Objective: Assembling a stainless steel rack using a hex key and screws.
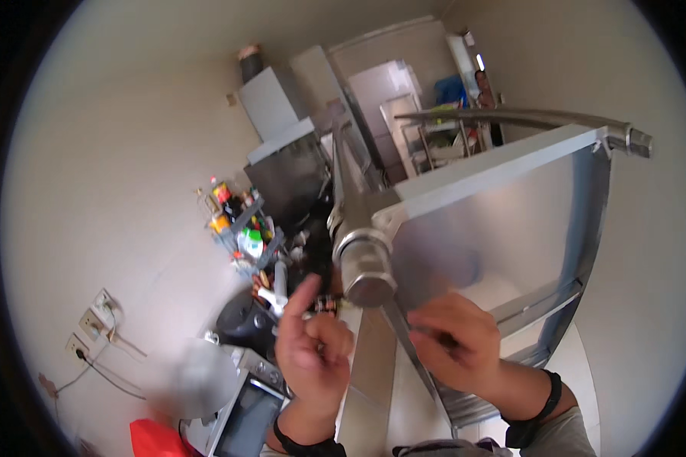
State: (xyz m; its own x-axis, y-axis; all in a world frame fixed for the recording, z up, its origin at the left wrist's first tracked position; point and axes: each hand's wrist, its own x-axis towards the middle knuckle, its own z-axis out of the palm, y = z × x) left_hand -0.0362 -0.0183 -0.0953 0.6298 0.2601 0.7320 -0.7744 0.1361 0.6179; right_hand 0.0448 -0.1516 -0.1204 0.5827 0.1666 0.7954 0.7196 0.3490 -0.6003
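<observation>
- The metal frame (499, 169) lay tilted before the person, its visible rails and posts seemingly already joined.
- Its shiny panel (511, 228) sat between the rails, apparently in place.
- The far post (526, 116) and near post (354, 217) both ended in metal collars; whether these were fully tightened could not be told, nor how much work remained.
- The right hand (456, 343), fingers curled toward the thumb, was just beside the near post's end; any grip was unclear.
- The left hand (312, 358), loosely parted with one finger raised, appeared empty.
</observation>
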